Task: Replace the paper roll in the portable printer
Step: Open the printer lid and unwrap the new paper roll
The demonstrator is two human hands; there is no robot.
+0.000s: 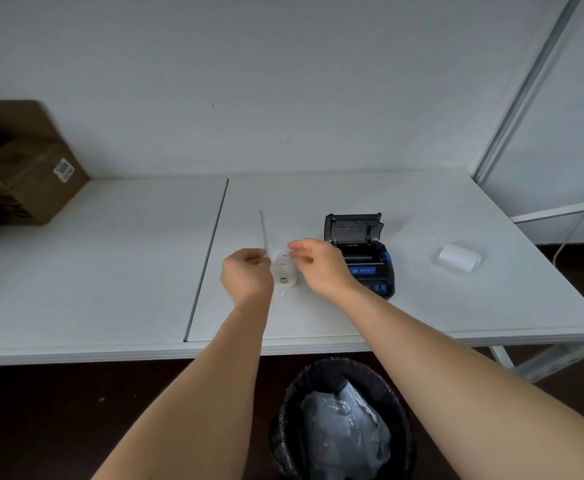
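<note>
Both hands meet over the paper roll (pixel 285 271), left hand (pixel 247 273) pinching its loose strip, right hand (pixel 318 263) gripping its top, the open printer (pixel 361 252) just right of them.

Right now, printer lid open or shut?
Open. The printer lid is tipped up and back, showing the paper bay beneath it. Cannot tell whether a roll sits inside.
</note>
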